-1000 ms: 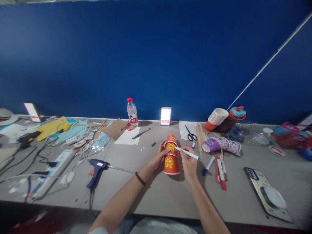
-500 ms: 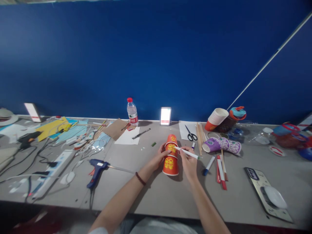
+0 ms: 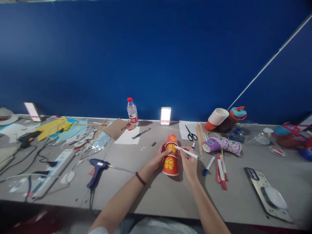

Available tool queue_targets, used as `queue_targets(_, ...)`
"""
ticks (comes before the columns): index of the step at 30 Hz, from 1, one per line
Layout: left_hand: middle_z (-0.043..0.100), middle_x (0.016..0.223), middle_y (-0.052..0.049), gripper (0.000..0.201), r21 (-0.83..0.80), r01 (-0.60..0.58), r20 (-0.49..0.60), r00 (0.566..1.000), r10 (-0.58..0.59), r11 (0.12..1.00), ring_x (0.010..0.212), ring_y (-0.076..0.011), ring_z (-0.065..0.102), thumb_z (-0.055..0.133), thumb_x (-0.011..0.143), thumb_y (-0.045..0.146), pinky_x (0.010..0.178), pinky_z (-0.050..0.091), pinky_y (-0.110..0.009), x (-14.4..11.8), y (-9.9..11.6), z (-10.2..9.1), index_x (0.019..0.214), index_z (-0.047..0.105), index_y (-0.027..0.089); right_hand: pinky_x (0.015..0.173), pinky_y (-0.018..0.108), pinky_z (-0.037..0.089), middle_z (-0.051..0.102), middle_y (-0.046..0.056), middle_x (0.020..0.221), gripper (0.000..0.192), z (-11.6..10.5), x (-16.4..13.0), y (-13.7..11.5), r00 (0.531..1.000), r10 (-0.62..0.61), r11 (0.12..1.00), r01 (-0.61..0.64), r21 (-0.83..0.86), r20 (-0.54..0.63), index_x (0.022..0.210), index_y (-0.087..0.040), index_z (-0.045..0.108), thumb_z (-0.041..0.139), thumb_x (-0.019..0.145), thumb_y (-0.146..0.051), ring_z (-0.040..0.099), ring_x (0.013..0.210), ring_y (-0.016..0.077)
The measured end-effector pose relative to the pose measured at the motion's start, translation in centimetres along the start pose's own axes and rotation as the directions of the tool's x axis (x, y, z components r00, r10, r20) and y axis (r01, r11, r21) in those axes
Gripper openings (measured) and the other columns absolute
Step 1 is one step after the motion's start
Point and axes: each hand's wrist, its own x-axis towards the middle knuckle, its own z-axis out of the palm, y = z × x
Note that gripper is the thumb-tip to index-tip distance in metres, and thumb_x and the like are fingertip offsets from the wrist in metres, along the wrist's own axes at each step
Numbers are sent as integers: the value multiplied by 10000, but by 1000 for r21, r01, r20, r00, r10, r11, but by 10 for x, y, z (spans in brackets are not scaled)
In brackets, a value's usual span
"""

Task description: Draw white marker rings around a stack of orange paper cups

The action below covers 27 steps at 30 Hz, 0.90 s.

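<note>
At table centre, the left hand (image 3: 159, 157) is gripping the side of a stack of orange paper cups (image 3: 171, 156), which is standing upside down on the grey table (image 3: 156, 191) with the upper cups leaning slightly toward twelve o'clock. At three o'clock of the stack, the right hand (image 3: 188, 161) is pinching a white marker (image 3: 187, 152), its tip touching the wall of an upper cup and its green end pointing toward four o'clock.

Further toward three o'clock, a blue-capped marker (image 3: 209, 165) and red-and-white pens (image 3: 220, 167) are lying near the right hand, apart from it. A purple patterned cup (image 3: 221, 145) is lying on its side at two o'clock, with wooden sticks (image 3: 200, 136) and black scissors (image 3: 191, 134) beside it. A blue glue gun (image 3: 97, 168) is resting at nine o'clock, well apart from the left hand. A water bottle (image 3: 132, 112) is standing at eleven o'clock against the blue wall (image 3: 156, 58). A phone (image 3: 267, 193) is lying at four o'clock.
</note>
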Motion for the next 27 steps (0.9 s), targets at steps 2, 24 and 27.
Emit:
queue_targets(2,597,1265,-138,599,-5,-5,0,1000,5,1000,1090,-283,626,844,653,248,1028,430,-496,0,0,0,1184,572,206,722,344,543,681,47,856,322,0,0,0,1000,-3,1000,3,-4,3,906,-186,621,674,797,-484,665,783,206)
queue_targets(24,616,1234,-142,599,25,0,2,1000,0,1000,1058,-287,639,829,674,267,1019,437,-502,-2,2,1,1207,565,200,688,328,544,682,37,814,281,1,-1,-4,1000,-16,1000,16,2,12,857,-189,627,685,780,-453,661,751,200)
queue_targets(27,608,1252,-140,615,33,-8,-12,1000,8,999,1072,-288,633,837,661,274,1011,449,-492,0,-1,-1,1208,566,203,693,332,545,684,42,818,295,1,-1,-2,1000,-10,1000,10,17,-3,880,-185,625,686,783,-457,667,760,205)
